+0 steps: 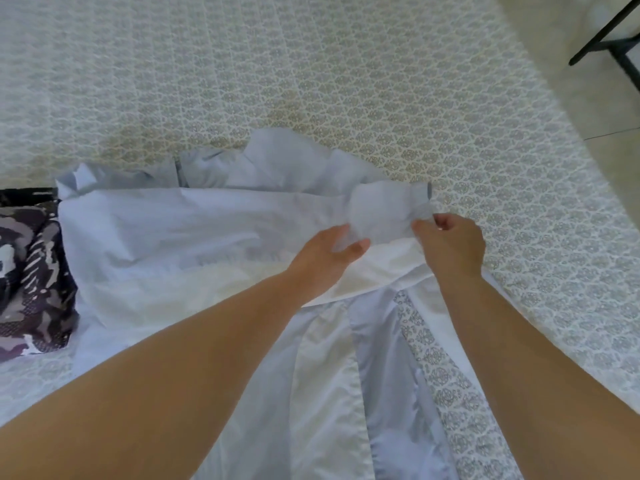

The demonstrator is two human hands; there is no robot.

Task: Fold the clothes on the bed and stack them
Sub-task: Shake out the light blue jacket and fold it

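Bedroom, head cam: I watched both hands work a pale blue shirt (180, 237) spread on the bed (346, 81), which wore a grey-and-cream patterned cover. The shirt was my landmark. It lay across the near part of the bed, body flattened w/ a faint print showing through the cloth, loose folds bunched along its far edge, and its front panels running down toward the person btwn the two forearms. A strip of the bed cover showed thru the gap btwn those panels.

The right hand (450, 247) sat at the shirt's right edge, fingers curled and pinching the cloth just below a folded sleeve cuff (391, 206). The left hand (332, 254) lay on the shirt just beside it, toward the shirt's middle, thumb and fingers closed on the same sleeve fold, w/ thin fabric draped over the fingertips. So the gripped part was the right-side sleeve; the rest of the shirt stretched away to the left of both hands and down under the arms.

Left of the shirt, touching its edge, sat a dark camo-print garment (31, 271) in black, grey and white; whether folded I couldn't tell. Well beyond the shirt's far right corner, off the bed, a black metal frame (609, 39) stood on a pale floor (602, 109).
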